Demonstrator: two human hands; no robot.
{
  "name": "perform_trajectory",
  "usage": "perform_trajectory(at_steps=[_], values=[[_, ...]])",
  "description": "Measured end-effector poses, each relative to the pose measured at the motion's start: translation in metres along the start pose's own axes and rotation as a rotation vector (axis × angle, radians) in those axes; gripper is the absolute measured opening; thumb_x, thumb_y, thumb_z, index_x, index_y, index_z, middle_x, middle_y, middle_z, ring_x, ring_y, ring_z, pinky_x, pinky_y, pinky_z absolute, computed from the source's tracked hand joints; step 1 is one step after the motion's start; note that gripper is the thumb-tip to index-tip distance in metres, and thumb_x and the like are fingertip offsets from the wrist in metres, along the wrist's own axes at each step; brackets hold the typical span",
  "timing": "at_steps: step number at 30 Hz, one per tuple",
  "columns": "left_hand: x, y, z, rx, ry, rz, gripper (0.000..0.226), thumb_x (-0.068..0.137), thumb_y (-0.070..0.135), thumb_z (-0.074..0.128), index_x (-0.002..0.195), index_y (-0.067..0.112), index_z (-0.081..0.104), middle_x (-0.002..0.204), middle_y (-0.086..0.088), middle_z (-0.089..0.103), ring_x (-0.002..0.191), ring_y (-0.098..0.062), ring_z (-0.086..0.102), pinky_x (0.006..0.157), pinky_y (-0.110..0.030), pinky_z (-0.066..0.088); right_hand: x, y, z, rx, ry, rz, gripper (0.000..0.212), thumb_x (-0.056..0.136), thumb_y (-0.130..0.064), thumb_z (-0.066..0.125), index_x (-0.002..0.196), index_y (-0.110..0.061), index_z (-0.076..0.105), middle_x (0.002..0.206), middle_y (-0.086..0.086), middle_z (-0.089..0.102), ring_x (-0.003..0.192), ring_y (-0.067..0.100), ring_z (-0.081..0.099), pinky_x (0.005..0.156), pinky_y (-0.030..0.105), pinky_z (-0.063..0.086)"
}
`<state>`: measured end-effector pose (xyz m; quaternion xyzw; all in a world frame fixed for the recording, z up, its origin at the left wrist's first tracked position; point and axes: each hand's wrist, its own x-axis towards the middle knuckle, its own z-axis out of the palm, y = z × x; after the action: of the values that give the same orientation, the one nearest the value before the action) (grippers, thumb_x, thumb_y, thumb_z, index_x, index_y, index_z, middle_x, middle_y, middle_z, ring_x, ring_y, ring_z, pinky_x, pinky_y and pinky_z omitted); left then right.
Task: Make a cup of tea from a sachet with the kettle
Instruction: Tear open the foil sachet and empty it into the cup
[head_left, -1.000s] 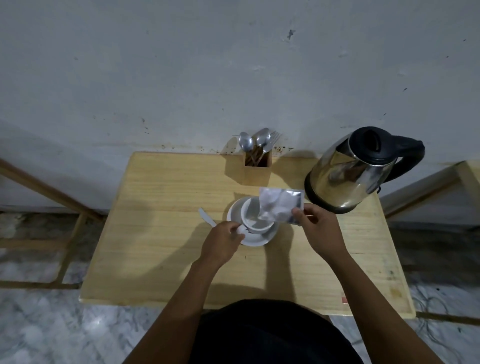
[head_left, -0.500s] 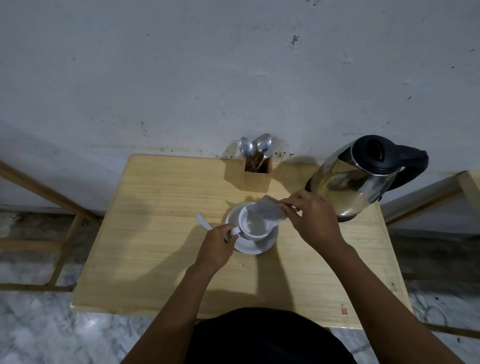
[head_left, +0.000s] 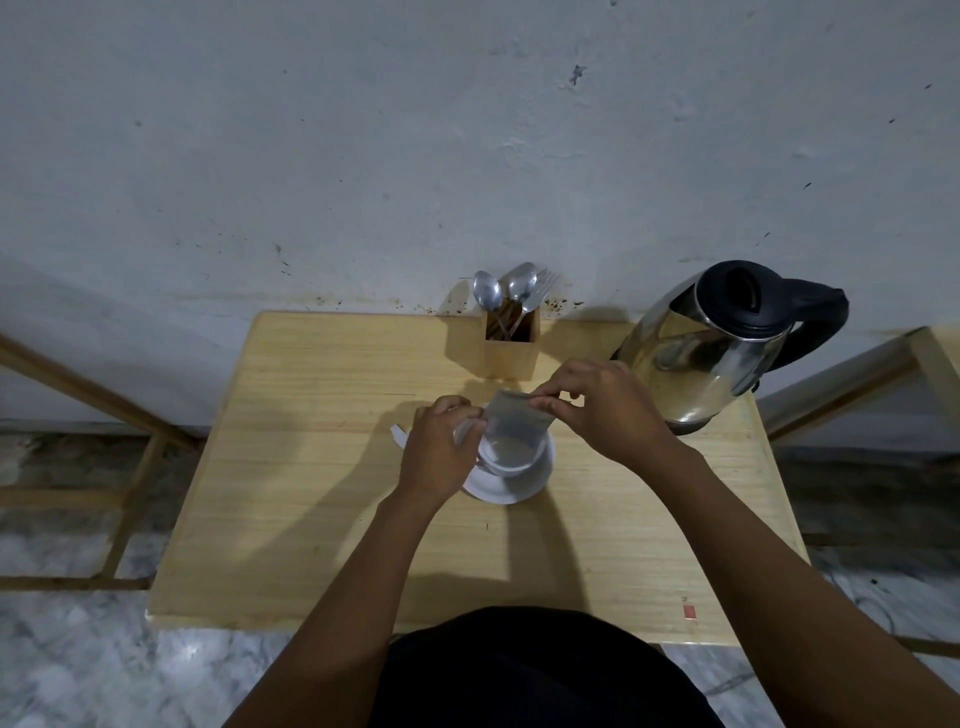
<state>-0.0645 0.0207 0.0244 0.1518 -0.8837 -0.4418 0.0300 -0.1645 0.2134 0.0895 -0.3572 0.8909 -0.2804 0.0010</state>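
- Sachet (head_left: 517, 422): silver-grey packet held in the air at centre frame, directly above the cup (head_left: 506, 457). Its long axis runs from upper left to lower right of the frame; the upper edge tilts toward the wall, the lower edge hangs over the cup's mouth.
- Right hand (head_left: 602, 410): enters from the lower right, forearm running diagonally up to centre. Fingertips pinch the sachet's upper right edge, thumb and forefinger closed on it; knuckles face the camera.
- Left hand (head_left: 439, 452): enters from the lower centre, forearm angled up and right. Fingers curl in at the sachet's left edge and over the cup's left side; it appears to grip the sachet's left edge, though contact with the cup handle cannot be told.
- Cup: white, upright on a white saucer (head_left: 524, 483), centre of the wooden table (head_left: 311, 493). Contents not discernible.
- A white strip (head_left: 399, 434) lies flat on the table just left of the left hand.
- Kettle (head_left: 722, 343): steel body, black lid and handle, standing at the table's upper right; handle points to the right of the frame.
- Wooden cutlery holder (head_left: 511, 347): upper centre against the wall, holding spoons (head_left: 498, 293) and a fork.
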Motion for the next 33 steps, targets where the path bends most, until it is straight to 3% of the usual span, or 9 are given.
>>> perform_trajectory(at_steps=[2,7,11,16,20,24,30,33], values=[[0.003,-0.001,0.001,0.018,0.035,0.017,0.017,0.090,0.021,0.060,0.098,0.014,0.073,0.105,-0.003,0.068,0.100,-0.029,0.057,0.090,-0.037,0.044,0.002,-0.001,0.000,0.027,-0.005,0.004,0.013,0.083,-0.039,0.072,0.090,-0.029,0.079,0.083,-0.012,0.070,0.071,-0.002,0.046,0.073,0.023,0.033],[0.007,-0.001,0.002,0.018,0.070,0.020,0.016,0.090,0.019,0.061,0.098,0.013,0.073,0.102,-0.003,0.071,0.098,-0.027,0.060,0.088,-0.033,0.043,0.001,0.005,-0.004,0.045,-0.011,0.083,0.009,0.083,-0.040,0.072,0.091,-0.037,0.076,0.080,-0.019,0.066,0.071,0.006,0.053,0.076,0.037,0.048],[0.006,-0.001,0.005,-0.013,0.050,0.006,0.016,0.090,0.019,0.061,0.097,0.013,0.074,0.102,-0.004,0.071,0.099,-0.028,0.061,0.091,-0.038,0.045,0.000,-0.001,-0.001,0.057,-0.049,0.093,0.009,0.084,-0.039,0.071,0.090,-0.034,0.076,0.083,-0.019,0.068,0.074,0.003,0.052,0.082,0.040,0.048],[0.005,0.007,0.004,0.004,0.091,0.000,0.017,0.091,0.016,0.059,0.098,0.010,0.073,0.102,-0.007,0.071,0.097,-0.026,0.057,0.088,-0.034,0.044,-0.003,0.000,0.001,-0.009,0.018,0.144,0.012,0.087,-0.044,0.066,0.091,-0.037,0.075,0.090,-0.018,0.070,0.080,0.001,0.048,0.087,0.040,0.042],[0.006,0.008,0.004,-0.012,0.067,-0.026,0.016,0.087,0.024,0.064,0.095,0.014,0.073,0.102,-0.003,0.069,0.102,-0.028,0.058,0.089,-0.036,0.046,-0.003,0.004,0.000,-0.038,-0.020,0.143,0.013,0.087,-0.047,0.064,0.091,-0.039,0.074,0.090,-0.021,0.068,0.086,0.003,0.048,0.091,0.043,0.040],[0.008,0.017,0.006,-0.117,0.048,-0.015,0.016,0.084,0.029,0.064,0.091,0.015,0.071,0.096,0.002,0.067,0.099,-0.028,0.061,0.088,-0.041,0.049,-0.001,-0.004,0.000,-0.081,-0.044,0.105,0.015,0.088,-0.046,0.063,0.093,-0.037,0.074,0.094,-0.017,0.070,0.088,0.005,0.050,0.091,0.036,0.036],[0.010,0.026,-0.001,-0.262,0.035,-0.010,0.012,0.090,0.010,0.061,0.088,0.005,0.072,0.079,0.000,0.061,0.072,-0.001,0.057,0.067,-0.006,0.040,-0.002,-0.005,-0.004,0.029,0.021,0.196,0.008,0.086,-0.039,0.070,0.091,-0.036,0.075,0.086,-0.024,0.063,0.076,0.005,0.052,0.080,0.036,0.045],[0.009,0.024,-0.003,-0.296,0.003,-0.035,0.012,0.090,0.011,0.060,0.088,0.006,0.071,0.078,0.003,0.060,0.069,0.010,0.055,0.066,-0.002,0.038,-0.004,-0.004,-0.005,0.062,-0.012,0.247,0.011,0.086,-0.037,0.070,0.092,-0.031,0.077,0.085,-0.021,0.066,0.072,0.005,0.056,0.076,0.032,0.048]])
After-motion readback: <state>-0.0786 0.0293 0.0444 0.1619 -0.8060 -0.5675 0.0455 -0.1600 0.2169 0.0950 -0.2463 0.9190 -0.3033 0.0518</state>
